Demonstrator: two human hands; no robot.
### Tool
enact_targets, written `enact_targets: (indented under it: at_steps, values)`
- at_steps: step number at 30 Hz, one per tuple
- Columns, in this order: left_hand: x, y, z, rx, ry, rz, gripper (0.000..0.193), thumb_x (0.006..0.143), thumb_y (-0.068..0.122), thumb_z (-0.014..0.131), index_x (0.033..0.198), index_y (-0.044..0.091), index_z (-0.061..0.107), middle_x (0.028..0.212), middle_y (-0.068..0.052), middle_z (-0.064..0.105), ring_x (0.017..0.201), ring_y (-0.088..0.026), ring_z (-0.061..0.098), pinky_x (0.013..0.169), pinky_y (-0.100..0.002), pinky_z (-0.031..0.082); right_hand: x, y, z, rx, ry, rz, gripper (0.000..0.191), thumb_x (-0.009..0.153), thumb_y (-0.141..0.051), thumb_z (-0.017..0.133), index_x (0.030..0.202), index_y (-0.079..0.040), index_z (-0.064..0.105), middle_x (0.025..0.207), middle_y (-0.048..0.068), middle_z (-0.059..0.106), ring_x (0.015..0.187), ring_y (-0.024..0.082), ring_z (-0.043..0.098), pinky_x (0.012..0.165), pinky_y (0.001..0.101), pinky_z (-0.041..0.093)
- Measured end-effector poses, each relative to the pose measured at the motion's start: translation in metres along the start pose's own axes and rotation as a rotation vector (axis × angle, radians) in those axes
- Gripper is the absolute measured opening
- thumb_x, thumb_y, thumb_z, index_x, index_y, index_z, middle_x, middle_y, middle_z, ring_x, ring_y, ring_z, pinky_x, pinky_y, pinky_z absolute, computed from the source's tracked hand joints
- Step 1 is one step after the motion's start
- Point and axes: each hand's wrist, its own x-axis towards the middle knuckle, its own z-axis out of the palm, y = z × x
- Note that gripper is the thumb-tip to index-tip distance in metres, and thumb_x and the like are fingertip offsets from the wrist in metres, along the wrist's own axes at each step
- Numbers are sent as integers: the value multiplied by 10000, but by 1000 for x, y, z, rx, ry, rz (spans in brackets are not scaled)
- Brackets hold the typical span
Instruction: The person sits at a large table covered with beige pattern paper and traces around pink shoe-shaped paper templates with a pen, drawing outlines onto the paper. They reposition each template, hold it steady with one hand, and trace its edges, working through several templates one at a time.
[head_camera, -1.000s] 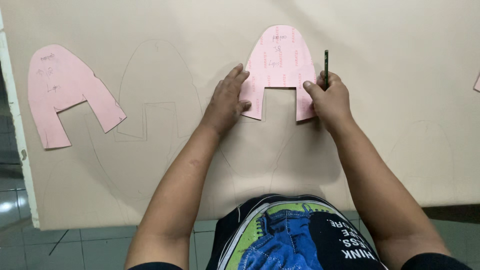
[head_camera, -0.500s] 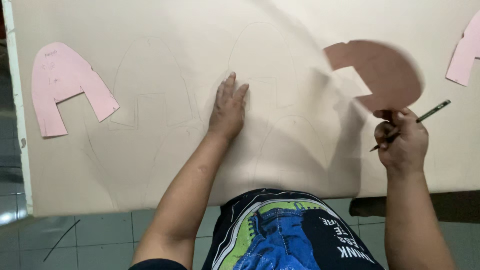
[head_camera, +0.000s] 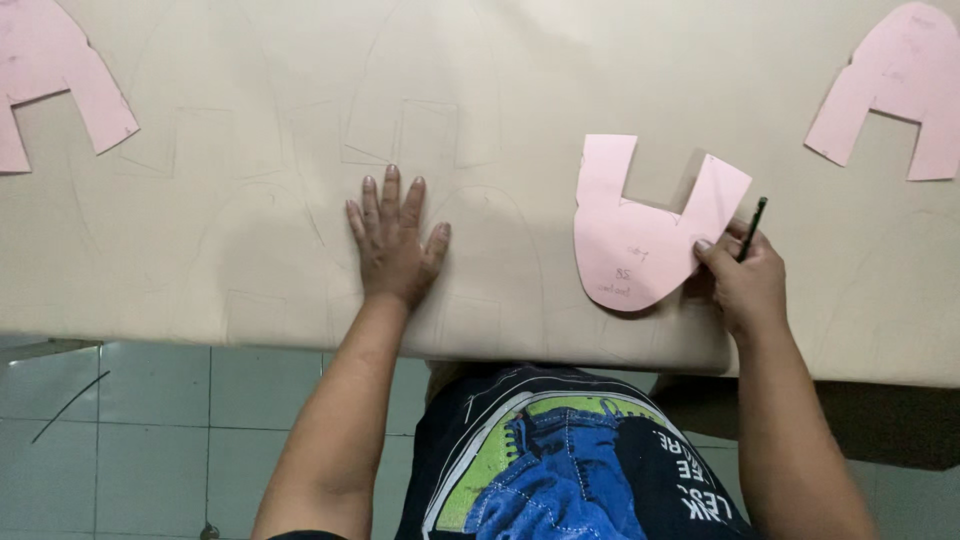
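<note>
Left hand (head_camera: 393, 243) lies flat, fingers spread, palm down on the big beige sheet (head_camera: 520, 90); judging by the pose it pins the sheet so it won't slide. It holds nothing.

Right hand (head_camera: 748, 283) does two jobs at once: thumb & fingers pinch the lower right edge of a pink paper pattern (head_camera: 640, 240), while a dark pencil (head_camera: 751, 228) sits tucked in the same grip, tip pointing up & away. Pencil kept in hand, probably so it's ready w/o a separate pick-up. The pattern is a rounded arch w/ two legs pointing away from the person, notch between them. Its right leg looks slightly raised, w/ a shadow under it; the rest lies on the sheet, near the front edge, right of centre.

Sheet shows faint pencil outlines of the same arch shape, several side by side, incl. under & around the left hand.

Two more pink patterns lie on it: one at far left (head_camera: 50, 80), one at far right (head_camera: 895, 95), both well apart from the hands.

Sheet covers the desk (head_camera: 900, 420) almost fully; only a dark strip shows at lower right. Below: pale grey tiled floor (head_camera: 150, 430), a thin dark line on it at left. Person wears a dark printed T-shirt (head_camera: 560, 460).
</note>
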Motion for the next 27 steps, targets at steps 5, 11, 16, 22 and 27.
enact_targets:
  at_steps: [5, 11, 16, 22, 27]
  values:
    - [-3, 9, -7, -24, 6, -16, 732, 972, 543, 484, 1605, 205, 338, 1716, -96, 118, 1578, -362, 12, 1252, -585, -45, 25, -21, 10, -40, -102, -139, 286, 913, -74, 754, 1161, 4, 634, 875, 1, 643, 693, 86, 603, 569, 238, 494]
    - [0, 5, -11, -41, 7, -12, 743, 947, 518, 520, 1596, 193, 364, 1708, -108, 131, 1569, -378, 17, 1243, -595, -44, 37, -55, 60, -278, -183, -194, 207, 885, -84, 761, 1037, -22, 635, 814, 45, 668, 681, 132, 651, 602, 279, 531]
    - [5, 8, -4, 8, 36, 0, 704, 948, 431, 557, 1590, 191, 398, 1710, -130, 159, 1568, -400, 5, 1202, -658, -72, 38, -65, 67, -401, -220, -181, 175, 894, -112, 764, 983, -27, 640, 796, 43, 676, 676, 143, 657, 602, 303, 533]
    - [16, 58, 17, -47, -52, 161, 786, 910, 541, 628, 1581, 195, 410, 1702, -88, 142, 1584, -331, -32, 1197, -691, -119, 41, -64, 64, -394, -257, -75, 183, 889, -128, 753, 985, -35, 627, 792, 45, 669, 635, 151, 638, 573, 320, 523]
    - [16, 81, 12, -147, -135, 92, 877, 818, 668, 677, 1567, 316, 389, 1693, -92, 63, 1549, -348, -113, 1145, -725, -159, 40, -63, 63, -441, -272, -166, 244, 897, -125, 768, 1052, 6, 634, 839, 76, 694, 682, 151, 664, 610, 307, 540]
